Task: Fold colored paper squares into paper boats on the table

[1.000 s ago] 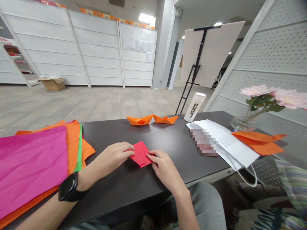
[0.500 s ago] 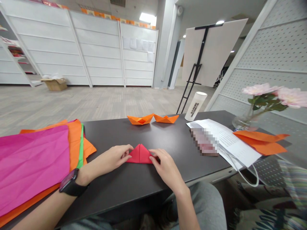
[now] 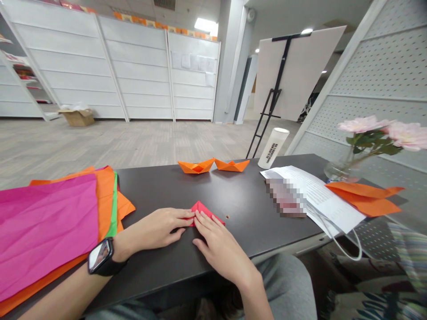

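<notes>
A folded red paper (image 3: 201, 206) lies flat on the dark table, its peak pointing away from me. My left hand (image 3: 160, 229) rests on its left part with fingers stretched out flat and the thumb apart, a black watch on the wrist. Across the middle of the paper lies my right hand (image 3: 222, 249), its fingers extended over the fold and touching the left fingertips. Much of the red paper's lower and left part is hidden under the fingers. Two orange paper boats, a left one (image 3: 196, 167) and a right one (image 3: 231, 166), stand at the table's far edge.
Pink, orange and green paper sheets (image 3: 50, 213) cover the table's left side. On the right are a tilted white cylinder (image 3: 273, 148), printed pages (image 3: 320, 195), a blurred-out object (image 3: 286, 198), a white cable (image 3: 358, 249), folded orange paper (image 3: 367, 195) and a flower vase (image 3: 340, 169).
My fingers have gone from pinching both sides of the red paper to lying flat on it. The right hand moved left over its middle. The paper has turned or shifted slightly right.
</notes>
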Available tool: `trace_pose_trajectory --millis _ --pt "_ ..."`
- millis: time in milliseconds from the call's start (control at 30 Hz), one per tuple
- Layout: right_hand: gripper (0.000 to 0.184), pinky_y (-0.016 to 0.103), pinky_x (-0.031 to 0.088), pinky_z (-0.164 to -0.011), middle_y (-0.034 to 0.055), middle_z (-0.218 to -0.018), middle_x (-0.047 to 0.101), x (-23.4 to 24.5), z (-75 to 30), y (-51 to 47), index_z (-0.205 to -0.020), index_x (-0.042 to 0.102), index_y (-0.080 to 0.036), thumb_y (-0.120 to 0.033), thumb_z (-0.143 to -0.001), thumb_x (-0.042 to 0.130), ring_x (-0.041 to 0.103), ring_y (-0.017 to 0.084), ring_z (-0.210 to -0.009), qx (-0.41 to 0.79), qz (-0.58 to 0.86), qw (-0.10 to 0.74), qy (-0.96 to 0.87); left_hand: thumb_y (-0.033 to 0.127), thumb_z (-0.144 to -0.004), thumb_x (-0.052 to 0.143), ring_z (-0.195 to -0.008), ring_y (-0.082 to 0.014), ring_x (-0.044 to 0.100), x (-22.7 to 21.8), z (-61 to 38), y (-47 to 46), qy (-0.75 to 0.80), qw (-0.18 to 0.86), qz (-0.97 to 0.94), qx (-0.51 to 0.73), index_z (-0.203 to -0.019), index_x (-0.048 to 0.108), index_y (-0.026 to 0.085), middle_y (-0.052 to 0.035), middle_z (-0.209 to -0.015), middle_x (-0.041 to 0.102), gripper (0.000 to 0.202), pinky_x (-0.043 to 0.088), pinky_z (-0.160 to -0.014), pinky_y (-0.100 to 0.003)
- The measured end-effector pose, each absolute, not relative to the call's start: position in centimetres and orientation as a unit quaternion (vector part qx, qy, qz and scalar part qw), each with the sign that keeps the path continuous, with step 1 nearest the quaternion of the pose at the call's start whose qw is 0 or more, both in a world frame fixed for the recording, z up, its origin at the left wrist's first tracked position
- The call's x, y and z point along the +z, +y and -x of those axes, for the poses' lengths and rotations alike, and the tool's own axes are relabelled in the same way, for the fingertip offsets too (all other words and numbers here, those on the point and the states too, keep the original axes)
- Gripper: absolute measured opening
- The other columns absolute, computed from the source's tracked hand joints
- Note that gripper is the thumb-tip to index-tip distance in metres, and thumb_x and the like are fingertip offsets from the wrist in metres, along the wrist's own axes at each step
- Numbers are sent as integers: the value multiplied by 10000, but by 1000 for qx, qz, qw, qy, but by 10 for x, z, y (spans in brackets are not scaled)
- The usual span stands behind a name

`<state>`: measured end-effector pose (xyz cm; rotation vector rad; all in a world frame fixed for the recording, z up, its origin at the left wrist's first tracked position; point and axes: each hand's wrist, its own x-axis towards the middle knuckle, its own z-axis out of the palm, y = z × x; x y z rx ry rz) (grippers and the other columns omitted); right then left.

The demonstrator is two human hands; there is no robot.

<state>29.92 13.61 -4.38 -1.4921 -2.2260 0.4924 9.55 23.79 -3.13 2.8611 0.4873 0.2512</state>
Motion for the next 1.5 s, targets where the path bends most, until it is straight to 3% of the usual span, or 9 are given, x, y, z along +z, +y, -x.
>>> trace_pose_trajectory --millis 200,433,700,833,1033,1133,1267,1400,1500 --pt "497 475 183 -1226 36 -1530 405 -34 -334 127 -1468 421 -228 -249 -975 484 325 201 -1450 222 602 156 -751 154 -902 520 -1275 -227 562 -32 -91 242 157 68 -982 77 -1286 627 212 -80 -1411 573 403 432 -1089 -351" --pt "380 501 178 -1214 33 -1580 298 -37 -343 131 -1331 597 -313 -321 -966 493 268 239 -1470 198 632 151 -733 195 -899 572 -1197 -248 606 -24 -79 250 153 61 -983 80 -1041 741 245 -71 -1337 624 226 483 -1012 -358" --pt "316 639 227 -1155 73 -1480 470 -62 -379 135 -1196 697 -335 -353 -930 528 367 324 -1414 127 664 124 -726 280 -932 570 -1170 -228 620 -21 -81 249 170 77 -979 80 -1005 752 243 -65 -1301 647 199 478 -998 -320" --pt "297 673 291 -1118 116 -1427 532 -64 -373 137 -1151 732 -272 -310 -897 582 455 358 -1356 61 651 163 -739 276 -972 512 -1170 -219 624 -23 -82 249 180 90 -976 88 -1038 731 238 -66 -1267 671 232 477 -999 -325" --pt "442 541 374 -1139 70 -1458 520 -51 -328 144 -1332 600 -253 -163 -902 558 486 275 -1349 63 557 275 -781 197 -950 514 -1116 -227 646 -26 -85 247 169 75 -977 102 -1105 671 219 -82 -1157 709 222 478 -983 -348" --pt "367 450 480 -1057 61 -1294 660 -51 -317 147 -1243 666 -235 -134 -911 546 613 246 -1193 123 559 280 -771 142 -940 489 -1022 -217 663 -27 -86 246 173 38 -979 103 -1082 644 198 -90 -1088 701 217 490 -940 -346" --pt "303 379 519 -972 56 -1187 696 -51 -318 149 -1145 715 -227 -129 -932 523 650 223 -1076 153 566 306 -750 115 -959 418 -1008 -218 632 -30 -89 247 219 -8 -966 140 -1089 596 208 -94 -1159 626 238 503 -880 -355" --pt "247 348 514 -937 42 -1123 708 -48 -314 151 -1057 745 -236 -158 -932 547 662 215 -1012 175 584 342 -716 251 -940 506 -789 -168 644 -42 -97 246 378 140 -875 266 -1101 493 209 -51 -1009 570 167 539 -715 -322" --pt "233 349 515 -889 40 -1027 729 -48 -304 152 -971 759 -240 -174 -935 538 670 221 -953 176 604 375 -680 401 -821 666 -670 -141 655 -53 -103 245 474 295 -756 343 -1054 405 207 -17 -978 538 400 546 -617 -301"
